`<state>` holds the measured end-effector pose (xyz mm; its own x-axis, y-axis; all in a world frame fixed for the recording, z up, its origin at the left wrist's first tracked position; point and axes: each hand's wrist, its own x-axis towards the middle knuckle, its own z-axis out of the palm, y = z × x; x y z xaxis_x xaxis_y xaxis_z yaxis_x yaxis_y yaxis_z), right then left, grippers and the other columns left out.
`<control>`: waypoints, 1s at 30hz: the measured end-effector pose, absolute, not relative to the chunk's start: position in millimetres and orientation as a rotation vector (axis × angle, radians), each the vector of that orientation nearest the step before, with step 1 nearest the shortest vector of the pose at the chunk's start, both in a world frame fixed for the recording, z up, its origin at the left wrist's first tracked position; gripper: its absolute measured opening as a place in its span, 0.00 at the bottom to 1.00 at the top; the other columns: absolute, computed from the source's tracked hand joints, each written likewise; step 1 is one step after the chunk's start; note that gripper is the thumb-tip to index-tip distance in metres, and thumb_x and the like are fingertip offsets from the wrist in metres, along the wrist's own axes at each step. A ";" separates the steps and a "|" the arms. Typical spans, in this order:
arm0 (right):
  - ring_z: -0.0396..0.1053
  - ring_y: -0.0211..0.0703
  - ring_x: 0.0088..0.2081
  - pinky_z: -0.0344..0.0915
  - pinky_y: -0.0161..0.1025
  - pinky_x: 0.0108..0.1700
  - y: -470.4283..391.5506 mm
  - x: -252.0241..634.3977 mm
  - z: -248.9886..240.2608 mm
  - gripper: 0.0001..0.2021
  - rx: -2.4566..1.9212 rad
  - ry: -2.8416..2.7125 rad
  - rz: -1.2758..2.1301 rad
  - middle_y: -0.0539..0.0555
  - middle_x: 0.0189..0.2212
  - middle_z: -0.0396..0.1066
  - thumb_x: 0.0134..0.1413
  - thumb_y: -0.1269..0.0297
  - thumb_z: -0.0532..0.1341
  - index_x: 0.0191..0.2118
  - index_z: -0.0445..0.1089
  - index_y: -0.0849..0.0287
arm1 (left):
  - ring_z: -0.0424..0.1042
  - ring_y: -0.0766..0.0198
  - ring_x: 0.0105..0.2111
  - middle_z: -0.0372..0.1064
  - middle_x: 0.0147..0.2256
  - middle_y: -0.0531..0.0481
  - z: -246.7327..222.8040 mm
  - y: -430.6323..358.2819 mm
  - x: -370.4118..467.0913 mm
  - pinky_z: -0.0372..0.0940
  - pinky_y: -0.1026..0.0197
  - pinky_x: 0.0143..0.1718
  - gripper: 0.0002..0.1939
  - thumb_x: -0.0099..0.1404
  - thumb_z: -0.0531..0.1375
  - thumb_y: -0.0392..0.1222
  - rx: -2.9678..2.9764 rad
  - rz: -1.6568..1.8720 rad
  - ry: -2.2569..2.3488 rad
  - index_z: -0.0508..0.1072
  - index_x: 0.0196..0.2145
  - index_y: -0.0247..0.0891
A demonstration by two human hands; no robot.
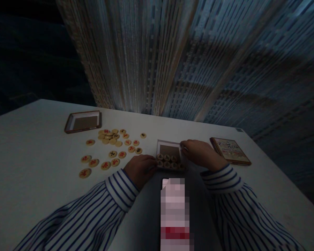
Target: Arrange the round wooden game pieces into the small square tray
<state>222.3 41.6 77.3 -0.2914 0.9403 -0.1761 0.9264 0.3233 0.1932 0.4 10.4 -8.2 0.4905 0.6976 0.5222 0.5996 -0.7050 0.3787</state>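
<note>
A small open box point(170, 149) sits in front of me, with two rows of round Chinese chess pieces point(166, 160) standing in its near half. The far half shows a bare brown bottom. My left hand point(141, 169) is closed at the box's near left corner, fingertips against its wall beside the pieces. On the opposite side, my right hand point(200, 152) grips the right wall near the far corner with its fingers together. Loose chess pieces point(115, 162) with red or black characters lie left of the box, several of them heaped in a pile point(108, 136).
An open, shallow box part point(84, 122) lies at the table's far left. To the right is a closed box point(231, 150) with a printed top. A phone-like object point(165, 182), mostly blurred out, lies nearer me on the white table point(49, 146). Behind the table hangs a string curtain point(146, 62).
</note>
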 end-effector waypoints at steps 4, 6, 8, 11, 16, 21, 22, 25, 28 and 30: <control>0.69 0.49 0.39 0.60 0.40 0.35 40.8 222.4 77.7 0.14 1.687 2.336 0.061 0.61 0.38 0.71 0.55 0.67 0.47 0.41 0.67 0.62 | 0.73 0.59 0.34 0.74 0.34 0.45 -5.0 9.0 1.0 0.67 0.57 0.35 0.08 0.57 0.56 0.38 2.586 0.998 1.140 0.73 0.33 0.36; 0.69 0.49 0.39 0.60 0.40 0.35 40.4 222.8 78.3 0.14 1.688 2.338 0.054 0.61 0.38 0.71 0.56 0.66 0.47 0.40 0.67 0.62 | 0.73 0.59 0.34 0.74 0.34 0.45 -3.5 8.1 1.5 0.67 0.56 0.35 0.08 0.57 0.56 0.38 2.572 1.011 1.155 0.73 0.33 0.36; 0.69 0.49 0.39 0.60 0.41 0.36 39.9 223.1 79.5 0.14 1.701 2.342 0.067 0.61 0.38 0.71 0.56 0.65 0.46 0.40 0.67 0.62 | 0.73 0.59 0.34 0.74 0.34 0.45 -1.3 7.2 1.8 0.67 0.56 0.36 0.08 0.57 0.56 0.38 2.560 1.003 1.158 0.73 0.33 0.36; 0.68 0.48 0.41 0.59 0.41 0.39 39.5 222.3 82.2 0.15 1.744 2.365 0.107 0.61 0.40 0.70 0.57 0.64 0.46 0.43 0.66 0.62 | 0.72 0.60 0.35 0.74 0.34 0.46 3.8 5.9 1.7 0.66 0.58 0.36 0.08 0.58 0.55 0.38 2.545 1.005 1.173 0.73 0.33 0.36; 0.68 0.46 0.39 0.58 0.39 0.38 38.1 217.7 89.1 0.14 1.775 2.422 0.185 0.59 0.38 0.71 0.57 0.65 0.46 0.40 0.67 0.61 | 0.71 0.61 0.31 0.73 0.29 0.47 10.4 6.0 0.1 0.65 0.60 0.33 0.06 0.57 0.55 0.35 2.488 1.053 1.264 0.72 0.29 0.36; 0.68 0.44 0.38 0.58 0.37 0.36 33.8 213.6 96.3 0.12 1.766 2.530 0.187 0.56 0.35 0.72 0.57 0.66 0.47 0.36 0.68 0.59 | 0.69 0.63 0.28 0.71 0.25 0.49 12.0 6.6 -1.4 0.64 0.62 0.30 0.05 0.56 0.55 0.31 2.422 1.108 1.383 0.71 0.28 0.35; 0.68 0.44 0.38 0.57 0.37 0.36 32.8 213.2 97.5 0.12 1.763 2.556 0.163 0.55 0.35 0.72 0.57 0.66 0.48 0.37 0.68 0.59 | 0.69 0.63 0.27 0.70 0.25 0.49 12.1 6.7 -1.6 0.64 0.62 0.30 0.05 0.56 0.54 0.31 2.411 1.127 1.398 0.70 0.28 0.35; 0.69 0.43 0.38 0.57 0.36 0.35 29.4 212.2 100.8 0.13 1.737 2.626 0.092 0.53 0.35 0.73 0.57 0.66 0.48 0.37 0.69 0.57 | 0.69 0.64 0.27 0.70 0.25 0.49 12.2 7.5 -2.5 0.64 0.62 0.30 0.05 0.56 0.54 0.31 2.392 1.146 1.414 0.70 0.29 0.35; 0.69 0.42 0.37 0.56 0.35 0.35 26.4 210.8 103.9 0.13 1.726 2.684 0.076 0.53 0.35 0.73 0.57 0.65 0.48 0.37 0.69 0.56 | 0.68 0.64 0.27 0.70 0.25 0.49 12.3 9.2 -3.6 0.63 0.62 0.30 0.05 0.56 0.54 0.31 2.368 1.139 1.421 0.70 0.29 0.35; 0.69 0.42 0.37 0.56 0.35 0.35 24.3 209.1 106.1 0.13 1.730 2.703 0.069 0.53 0.34 0.73 0.57 0.64 0.48 0.37 0.69 0.56 | 0.68 0.64 0.26 0.69 0.24 0.50 13.1 10.0 -3.9 0.63 0.63 0.29 0.05 0.56 0.55 0.32 2.348 1.125 1.430 0.70 0.27 0.35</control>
